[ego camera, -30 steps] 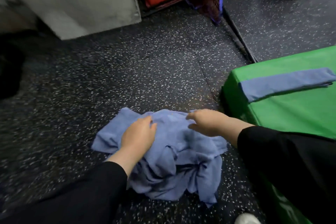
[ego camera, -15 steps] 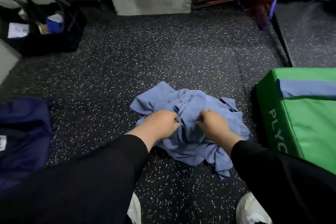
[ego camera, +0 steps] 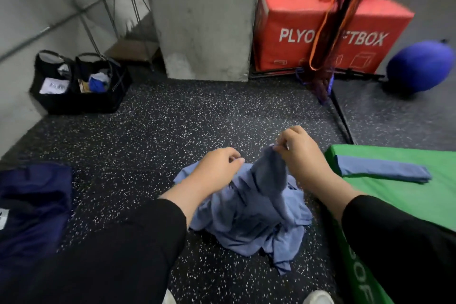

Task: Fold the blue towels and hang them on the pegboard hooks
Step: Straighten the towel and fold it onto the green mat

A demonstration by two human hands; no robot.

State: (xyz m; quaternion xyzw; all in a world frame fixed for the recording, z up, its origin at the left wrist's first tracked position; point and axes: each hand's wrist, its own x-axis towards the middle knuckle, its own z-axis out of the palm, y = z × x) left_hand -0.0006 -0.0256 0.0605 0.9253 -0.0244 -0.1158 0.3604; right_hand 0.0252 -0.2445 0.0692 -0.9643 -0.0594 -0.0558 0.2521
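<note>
Head view, looking down: my right hand (ego camera: 302,155) pinches a bunched corner of the blue towel pile (ego camera: 249,210) and holds it up above the heap, fingers curled tight round the cloth. My left hand (ego camera: 217,168) sits on the pile's near-left part, fingers curled into the fabric, gripping it. The pile lies crumpled on the speckled black floor (ego camera: 172,131), just left of the green box (ego camera: 407,197). On top of that green box rests a folded blue towel (ego camera: 382,173), flat, lengthwise across it. Beyond the green box stands a red box (ego camera: 320,32) with straps (ego camera: 328,32) hanging in front of it. Far left of the green box, a black tote (ego camera: 79,86) sits open by the wall.
</note>
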